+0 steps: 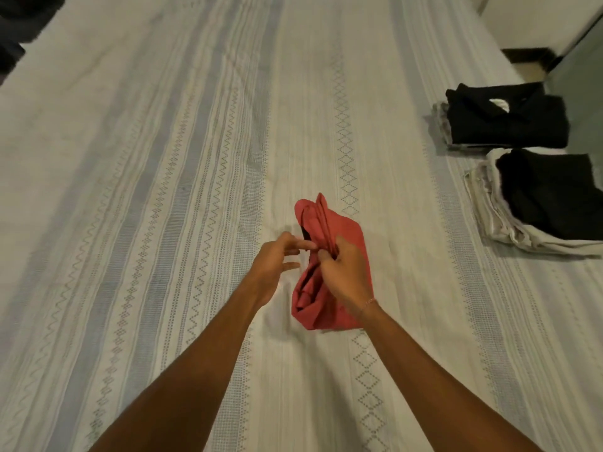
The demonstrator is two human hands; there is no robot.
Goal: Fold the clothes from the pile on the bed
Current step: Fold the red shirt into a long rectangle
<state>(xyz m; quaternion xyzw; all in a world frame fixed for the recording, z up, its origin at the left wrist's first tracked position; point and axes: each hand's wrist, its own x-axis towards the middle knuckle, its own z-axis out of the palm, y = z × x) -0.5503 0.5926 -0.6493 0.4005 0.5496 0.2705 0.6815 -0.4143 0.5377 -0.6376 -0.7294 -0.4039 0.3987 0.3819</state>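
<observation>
A small red garment (pixel 346 230) lies folded into a narrow bundle on the striped white bedspread (pixel 163 190), a little right of centre. My right hand (pixel 346 272) rests on top of it and grips its bunched left edge with curled fingers. My left hand (pixel 277 259) is just left of the bundle, its fingers mostly straight, with one fingertip touching the red cloth beside my right thumb. The lower part of the garment is hidden under my right hand and wrist.
Two stacks of folded clothes sit at the bed's right edge: a black garment (pixel 509 119) on the far stack, and black cloth on pale grey pieces (pixel 548 197) on the near one. Dark clothing (pixel 19 27) lies at the far left corner. Floor (pixel 580 79) shows beyond the right edge.
</observation>
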